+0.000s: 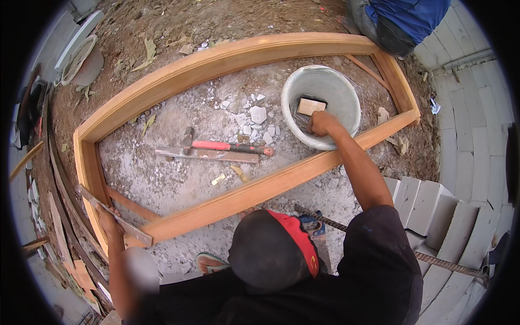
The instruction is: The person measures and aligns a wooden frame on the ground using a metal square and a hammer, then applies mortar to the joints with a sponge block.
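My left hand [110, 221] is closed around a long, narrow flat strip [132, 230], pale and straight-edged, which lies slanted across the near left corner of a curved wooden frame [216, 210]. My right arm reaches over the frame's near rail into a grey bucket [349, 95]. Inside the bucket my right hand [323, 123] is curled shut; its fingertips are hidden. Just beyond that fist sits a small rectangular piece with a tan face and dark edges [311, 106]. Whether the hand grips this piece or a handle joined to it, I cannot tell.
Within the frame, a red-and-black-handled hammer [227, 147] lies against a flat strip [216, 156], near white rubble [258, 115]. Grey blocks [428, 208] and a ribbed steel bar [444, 262] are at right. Another person's blue garment [409, 21] shows far right; another bucket [86, 62] stands far left.
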The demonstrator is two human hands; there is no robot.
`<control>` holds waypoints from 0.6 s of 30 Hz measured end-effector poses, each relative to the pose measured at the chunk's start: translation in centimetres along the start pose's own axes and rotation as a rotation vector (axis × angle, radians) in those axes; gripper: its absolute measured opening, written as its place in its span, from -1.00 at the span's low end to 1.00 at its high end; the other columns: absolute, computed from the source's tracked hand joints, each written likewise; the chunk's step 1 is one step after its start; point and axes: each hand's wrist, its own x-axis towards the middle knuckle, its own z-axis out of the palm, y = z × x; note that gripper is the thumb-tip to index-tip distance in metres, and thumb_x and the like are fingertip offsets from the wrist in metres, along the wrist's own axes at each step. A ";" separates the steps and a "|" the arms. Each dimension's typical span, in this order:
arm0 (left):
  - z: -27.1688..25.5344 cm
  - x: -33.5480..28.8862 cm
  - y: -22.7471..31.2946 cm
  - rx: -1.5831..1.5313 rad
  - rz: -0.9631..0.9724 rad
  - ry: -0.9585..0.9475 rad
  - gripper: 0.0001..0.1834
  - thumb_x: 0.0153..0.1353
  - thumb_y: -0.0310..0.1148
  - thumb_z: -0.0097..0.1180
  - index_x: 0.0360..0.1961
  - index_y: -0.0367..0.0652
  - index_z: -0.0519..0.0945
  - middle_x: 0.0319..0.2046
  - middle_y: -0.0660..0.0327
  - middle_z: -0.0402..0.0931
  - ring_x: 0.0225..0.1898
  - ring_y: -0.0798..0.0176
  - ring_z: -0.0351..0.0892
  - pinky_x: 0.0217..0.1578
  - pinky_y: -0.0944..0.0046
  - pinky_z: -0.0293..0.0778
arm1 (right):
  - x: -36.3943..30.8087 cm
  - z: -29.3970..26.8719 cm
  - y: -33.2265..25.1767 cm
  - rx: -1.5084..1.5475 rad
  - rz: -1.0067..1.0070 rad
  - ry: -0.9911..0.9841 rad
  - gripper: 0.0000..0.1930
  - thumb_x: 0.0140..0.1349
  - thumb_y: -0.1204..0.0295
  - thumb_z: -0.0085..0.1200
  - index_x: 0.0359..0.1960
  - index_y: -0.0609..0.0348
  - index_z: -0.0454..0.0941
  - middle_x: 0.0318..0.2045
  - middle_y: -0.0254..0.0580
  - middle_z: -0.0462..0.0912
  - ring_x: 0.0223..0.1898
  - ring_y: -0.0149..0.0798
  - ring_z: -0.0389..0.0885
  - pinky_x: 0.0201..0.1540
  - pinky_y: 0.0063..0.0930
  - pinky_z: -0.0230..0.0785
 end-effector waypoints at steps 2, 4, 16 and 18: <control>-0.5 0.1 0.1 0.017 0.018 -0.010 -0.41 0.48 0.24 -0.09 -0.28 -0.17 0.41 -0.53 0.28 0.33 -0.57 0.31 0.38 -0.53 0.31 0.42 | 0.0 -0.4 -0.6 0.013 -0.091 0.022 -0.69 0.13 0.44 0.19 -0.10 -0.20 0.79 -0.16 0.03 0.77 -0.12 0.05 0.75 -0.02 -0.08 0.60; -0.8 0.2 0.3 0.032 0.032 -0.023 -0.41 0.47 0.24 -0.08 -0.27 -0.17 0.41 -0.52 0.28 0.33 -0.56 0.31 0.38 -0.53 0.32 0.42 | -0.6 -0.8 -1.2 0.039 -0.154 0.136 -0.65 0.13 0.44 0.19 -0.05 -0.26 0.79 -0.11 0.02 0.76 -0.09 0.01 0.75 -0.01 -0.09 0.60; -0.6 0.2 0.2 0.077 0.029 0.003 -0.38 0.44 0.29 -0.07 -0.27 -0.16 0.41 -0.54 0.29 0.34 -0.56 0.31 0.39 -0.52 0.31 0.41 | 0.5 -0.7 -2.9 -0.103 -0.123 0.234 -0.75 0.17 0.41 0.12 -0.15 0.07 0.77 -0.14 0.11 0.76 -0.10 0.09 0.76 -0.01 -0.06 0.61; 0.2 -0.4 0.2 0.080 0.014 -0.010 -0.37 0.43 0.30 -0.06 -0.31 -0.15 0.42 -0.55 0.29 0.33 -0.57 0.31 0.39 -0.52 0.32 0.41 | 1.0 0.3 -1.5 -0.063 -0.102 0.151 -0.73 0.15 0.43 0.12 -0.15 0.04 0.78 -0.16 0.09 0.76 -0.14 0.11 0.77 -0.04 -0.06 0.62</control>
